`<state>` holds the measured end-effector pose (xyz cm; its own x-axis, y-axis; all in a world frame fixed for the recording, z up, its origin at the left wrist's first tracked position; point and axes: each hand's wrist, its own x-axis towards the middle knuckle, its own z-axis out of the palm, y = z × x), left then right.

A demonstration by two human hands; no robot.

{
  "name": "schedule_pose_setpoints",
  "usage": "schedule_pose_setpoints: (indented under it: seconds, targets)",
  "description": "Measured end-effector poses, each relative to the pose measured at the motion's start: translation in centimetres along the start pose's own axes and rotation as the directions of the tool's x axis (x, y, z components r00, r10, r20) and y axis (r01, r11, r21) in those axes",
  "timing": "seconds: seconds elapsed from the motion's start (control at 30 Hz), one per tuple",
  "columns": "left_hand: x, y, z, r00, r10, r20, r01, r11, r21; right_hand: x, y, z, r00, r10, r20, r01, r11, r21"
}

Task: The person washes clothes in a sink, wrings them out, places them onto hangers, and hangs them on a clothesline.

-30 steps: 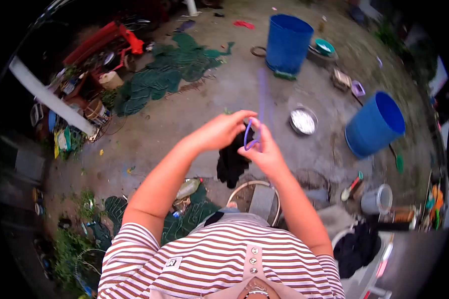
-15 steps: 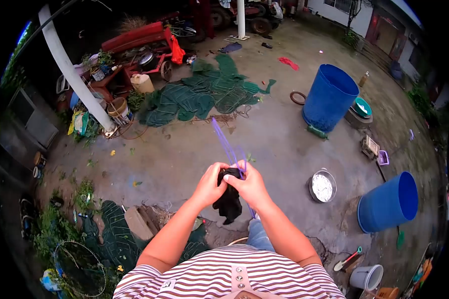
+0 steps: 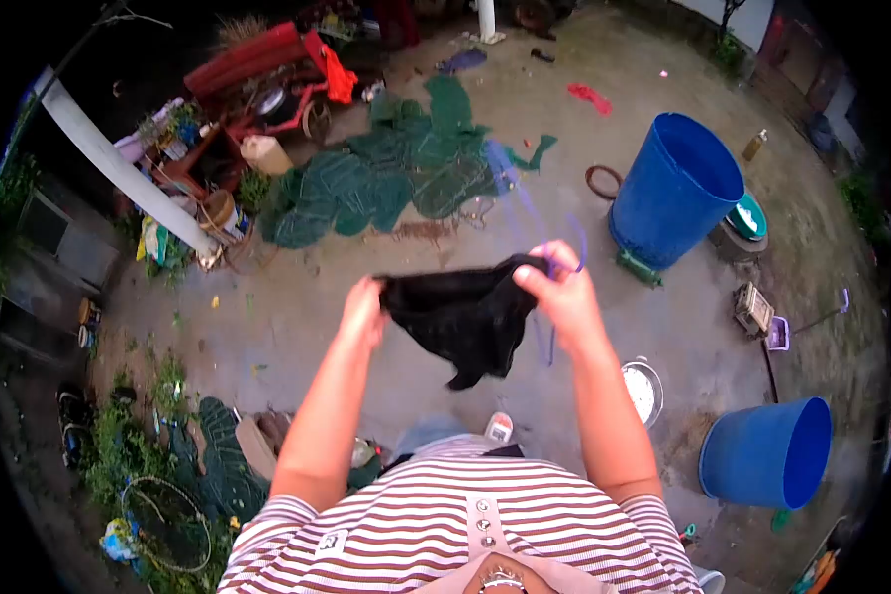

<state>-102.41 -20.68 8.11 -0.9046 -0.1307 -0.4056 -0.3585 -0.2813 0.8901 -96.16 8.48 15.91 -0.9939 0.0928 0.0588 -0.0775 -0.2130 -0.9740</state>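
Observation:
A piece of black cloth, probably a small garment (image 3: 470, 322), hangs in front of me, its top edge stretched wide and its lower part drooping. My left hand (image 3: 363, 313) is closed on one end of that edge. At the other end, my right hand (image 3: 566, 295) pinches the cloth between thumb and fingers. What look like thin purple clothes hangers (image 3: 577, 238) are also held in my right hand, blurred, reaching up past the fingers and down below them.
Green netting (image 3: 356, 188) is spread on the concrete ahead. To the right stand a blue barrel (image 3: 663, 198), a second blue barrel (image 3: 757, 455) and a metal basin (image 3: 653, 391). A white post (image 3: 119, 163) and red cart (image 3: 257, 74) are at the left. Plants (image 3: 119, 445) grow lower left.
My hands have moved apart and upward. The black cloth, bunched between them before, is now spread open at its top edge. The purple hangers have shifted right with my right hand.

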Motion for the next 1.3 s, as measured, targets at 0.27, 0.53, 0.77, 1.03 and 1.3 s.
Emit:
schedule_pose_setpoints:
  seconds: [0.27, 0.53, 0.77, 1.03, 1.3]
  targets:
    - [4.4, 12.3, 14.1, 0.881, -0.148, 0.449, 0.12, 0.989, 0.089, 12.4, 1.1, -11.3, 0.959, 0.067, -0.277, -0.117, 0.979, -0.166]
    - [16.9, 17.0, 24.5, 0.666, -0.021, 0.745, -0.39, 0.842, 0.373, 17.4, -4.9, -16.4, 0.973, -0.067, -0.221, -0.012, 0.942, -0.336]
    - [25.2, 22.0, 27.9, 0.598, -0.074, 0.798, -0.557, 0.678, 0.48, 25.4, -7.9, -14.5, 0.993, -0.106, 0.057, 0.116, 0.728, -0.676]
    - [31.8, 24.9, 34.0, 0.237, 0.331, 0.913, -0.971, 0.065, 0.229, 45.2, -5.3, -8.5, 0.98, -0.177, 0.086, 0.195, 0.818, -0.541]
    - [43.2, 30.1, 43.8, 0.399, 0.586, 0.705, -0.911, 0.167, 0.377, 58.3, -4.1, -15.2, 0.324, -0.93, 0.174, 0.789, 0.165, -0.592]
